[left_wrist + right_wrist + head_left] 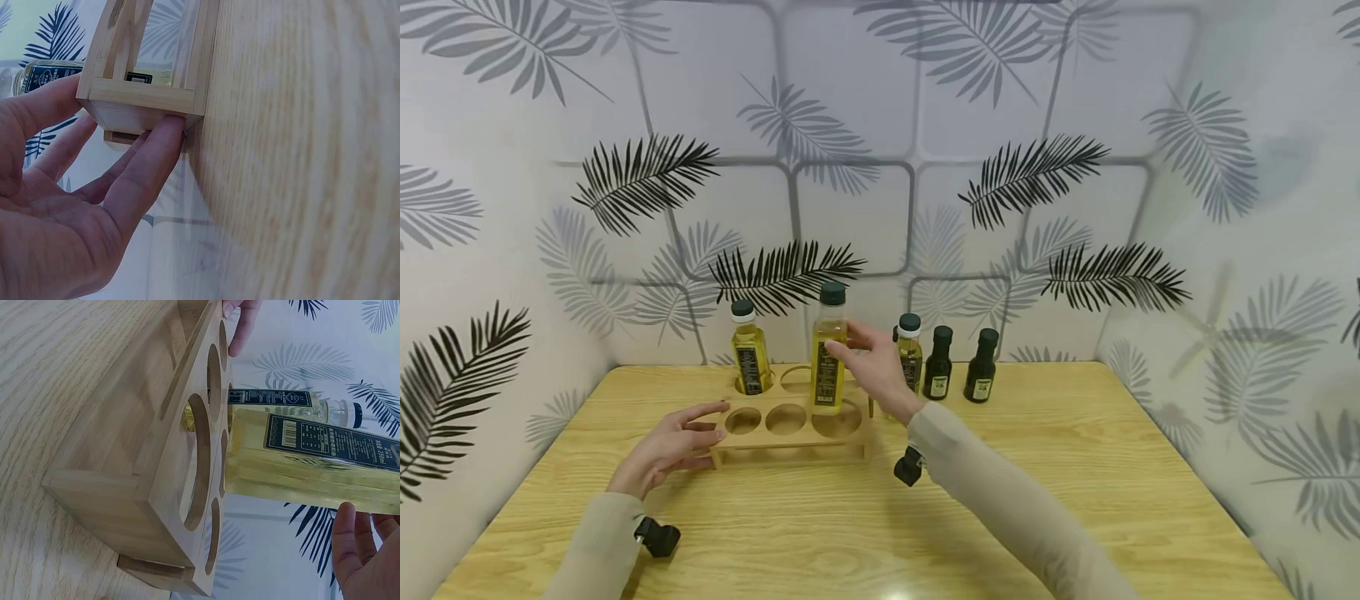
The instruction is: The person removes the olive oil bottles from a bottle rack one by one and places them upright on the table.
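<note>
In the head view my right hand [876,367] pinches a tall bottle of yellow oil [827,358] with a dark green cap and black label. The bottle stands nearly upright, its base close above the top board of a wooden bottle rack [801,433]; the right wrist view shows the base [240,456] near the round holes. My left hand [666,446] touches the rack's left end, its fingertips [165,128] against the end panel and top corner. A second oil bottle [749,358] sits in the back left hole. The front left and middle holes hold nothing.
Right of the rack, partly behind my right hand, stands another yellow oil bottle [910,354]. Beside it are two small dark bottles [938,367] with pale labels. All stand on a light wooden table [1037,467] with a leaf-patterned wall [865,217] behind.
</note>
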Motion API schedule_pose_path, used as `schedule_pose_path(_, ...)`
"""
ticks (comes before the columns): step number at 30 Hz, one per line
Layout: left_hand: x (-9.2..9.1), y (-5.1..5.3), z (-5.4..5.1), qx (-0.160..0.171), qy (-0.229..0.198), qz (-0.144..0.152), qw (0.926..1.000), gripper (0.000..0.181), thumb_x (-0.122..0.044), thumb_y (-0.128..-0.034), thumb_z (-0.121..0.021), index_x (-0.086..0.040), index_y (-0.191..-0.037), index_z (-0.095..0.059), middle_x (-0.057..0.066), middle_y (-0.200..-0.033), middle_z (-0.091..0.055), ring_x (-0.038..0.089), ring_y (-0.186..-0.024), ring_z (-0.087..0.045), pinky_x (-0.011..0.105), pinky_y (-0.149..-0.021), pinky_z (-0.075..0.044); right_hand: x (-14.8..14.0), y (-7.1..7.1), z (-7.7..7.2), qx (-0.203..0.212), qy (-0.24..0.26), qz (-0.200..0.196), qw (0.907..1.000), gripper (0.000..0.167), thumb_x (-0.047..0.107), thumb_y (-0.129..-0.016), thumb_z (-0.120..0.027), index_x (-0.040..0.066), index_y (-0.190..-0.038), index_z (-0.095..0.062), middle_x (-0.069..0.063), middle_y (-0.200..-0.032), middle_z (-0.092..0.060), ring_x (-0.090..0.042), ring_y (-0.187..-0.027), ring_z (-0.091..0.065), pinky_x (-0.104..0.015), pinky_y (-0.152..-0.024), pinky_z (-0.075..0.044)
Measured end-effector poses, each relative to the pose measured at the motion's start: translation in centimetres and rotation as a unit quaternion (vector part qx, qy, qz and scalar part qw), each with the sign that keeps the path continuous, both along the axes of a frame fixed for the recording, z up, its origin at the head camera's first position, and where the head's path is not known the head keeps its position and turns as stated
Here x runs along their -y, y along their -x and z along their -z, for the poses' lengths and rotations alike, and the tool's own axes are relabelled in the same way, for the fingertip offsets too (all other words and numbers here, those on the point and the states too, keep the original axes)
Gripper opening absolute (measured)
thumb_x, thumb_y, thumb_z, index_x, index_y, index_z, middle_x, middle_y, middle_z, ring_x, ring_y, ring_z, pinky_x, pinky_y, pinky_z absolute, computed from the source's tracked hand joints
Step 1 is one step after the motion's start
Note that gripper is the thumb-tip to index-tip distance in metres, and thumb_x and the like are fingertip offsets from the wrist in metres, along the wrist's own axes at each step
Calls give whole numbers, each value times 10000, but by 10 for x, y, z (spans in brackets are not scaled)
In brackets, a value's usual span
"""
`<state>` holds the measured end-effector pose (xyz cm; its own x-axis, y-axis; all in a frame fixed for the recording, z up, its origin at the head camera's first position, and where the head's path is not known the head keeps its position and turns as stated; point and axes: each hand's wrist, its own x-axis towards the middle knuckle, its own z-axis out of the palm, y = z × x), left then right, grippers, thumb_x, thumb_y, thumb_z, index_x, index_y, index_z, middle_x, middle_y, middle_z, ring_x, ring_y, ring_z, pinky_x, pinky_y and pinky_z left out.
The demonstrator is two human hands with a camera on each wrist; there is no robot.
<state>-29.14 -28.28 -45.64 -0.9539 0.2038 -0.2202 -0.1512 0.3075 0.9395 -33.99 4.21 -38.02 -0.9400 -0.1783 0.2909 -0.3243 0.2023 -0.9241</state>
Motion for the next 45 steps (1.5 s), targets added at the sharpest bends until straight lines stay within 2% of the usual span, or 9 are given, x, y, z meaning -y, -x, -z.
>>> schedule_pose_path(3,0,0,0,-39,-7,35,10000,662,-230,-975,-627,-143,-1552,-314,315,-1544,-236,419,-1348,-419,436,-899,-567,-5,-2,0,-18,-41,69,10000,499,379,-919,-689,284,-1394,-567,12,-1308,-625,-194,-1126,-611,-386,-817,-567)
schedule_pose_path(8,1,-1,-2,-105,7,109,9999,674,-251,-970,-634,-141,-1552,-312,315,-1550,-226,445,-1373,-376,436,-913,-561,-14,-4,0,-150,-112,181,9997,489,370,-920,-691,291,-1387,-573,9,-1273,-640,-187,-1108,-614,-342,-747,-566)
schedule_pose_path(15,0,0,-1,1,-7,84,10000,678,-243,-971,-634,-140,-1555,-305,315,-1548,-231,402,-1338,-439,440,-909,-563,-26,-7,1,-226,-160,333,9991,520,361,-923,-689,239,-1410,-555,-4,-1298,-644,-193,-1131,-611,-389,-880,-537)
schedule_pose_path(16,0,0,-1,17,-4,63,10000,675,-241,-971,-634,-141,-1554,-308,314,-1547,-235,386,-1325,-457,439,-906,-565,-28,-8,1,-256,-150,321,9990,522,356,-924,-688,229,-1412,-553,-16,-1291,-647,-219,-1071,-635,-384,-814,-547)
schedule_pose_path(21,-1,1,0,27,6,22,10000,668,-228,-974,-629,-136,-1553,-309,319,-1543,-240,353,-1298,-488,437,-894,-569,-36,-11,2,-383,-186,265,9987,481,375,-923,-685,260,-1379,-585,1,-1233,-662,-189,-1036,-632,-315,-707,-474)
schedule_pose_path(25,0,1,0,26,-16,43,10000,671,-232,-973,-630,-138,-1554,-308,320,-1549,-230,407,-1333,-445,439,-898,-567,-41,-12,4,-407,-184,253,9987,469,394,-919,-684,276,-1364,-595,13,-1227,-660,-158,-1095,-604,-341,-797,-462)
schedule_pose_path(32,1,2,0,44,-29,63,10000,683,-253,-966,-640,-153,-1555,-309,307,-1561,-219,445,-1385,-364,432,-909,-564,-50,-14,8,-390,-193,293,9986,503,364,-917,-696,217,-1384,-582,-26,-1234,-663,-196,-1129,-604,-451,-944,-497)
schedule_pose_path(38,0,2,0,59,11,17,10000,666,-234,-975,-628,-146,-1553,-311,320,-1552,-224,445,-1369,-386,443,-902,-566,-59,-15,10,-433,-239,328,9982,477,347,-916,-701,228,-1366,-598,-40,-1207,-666,-195,-1109,-604,-441,-936,-502)
schedule_pose_path(45,-1,1,0,48,50,13,10000,651,-214,-986,-608,-142,-1556,-302,324,-1550,-228,436,-1361,-401,450,-899,-566,-67,-17,12,-512,-164,285,9981,484,329,-923,-695,190,-1376,-591,-64,-1155,-696,-209,-1070,-629,-415,-878,-530)
